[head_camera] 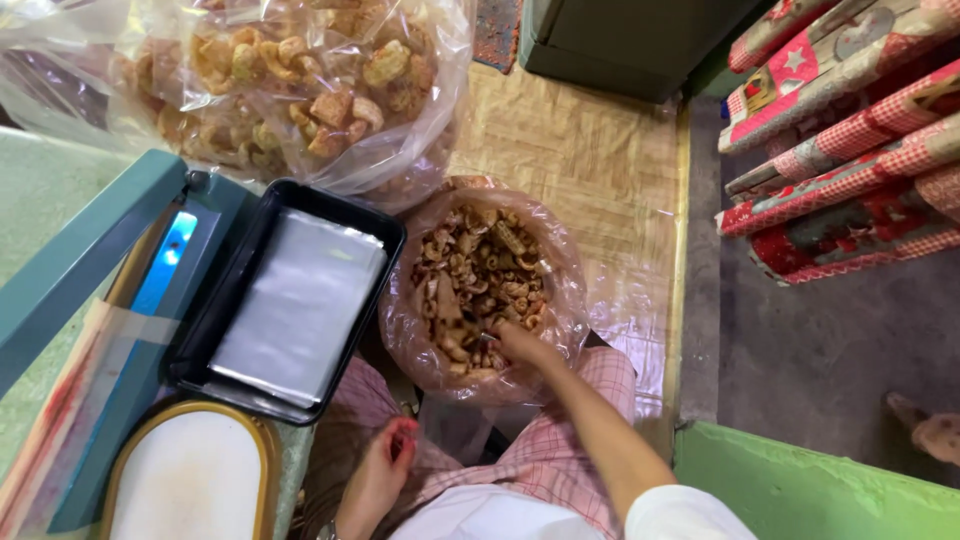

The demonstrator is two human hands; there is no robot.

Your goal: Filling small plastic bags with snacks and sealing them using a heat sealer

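The right hand (512,340) reaches down into an open plastic bag (560,300) full of brown fried snack pieces (478,275), which sits low between the person's knees, just in front of the pink checked trousers (565,440). Its fingers are buried among the pieces at the near edge of the bag, so I cannot tell whether they are closed on anything. The left hand (382,470) rests near the lap, fingers curled together loosely; whether it holds something is not clear.

To the left, on the worktop (40,190), a black tray (215,330) holds a stack of clear flat bags (300,300). Beside the tray lies a teal heat sealer (90,260) with its arm raised. Near the bottom edge sits a white oval plate with a gold rim (190,470). Above the tray, a large clear sack (300,90) holds more of the same snack. A woven mat (590,160) covers the floor, and rolls of red patterned wrapping paper (850,150) lie well apart at the right.
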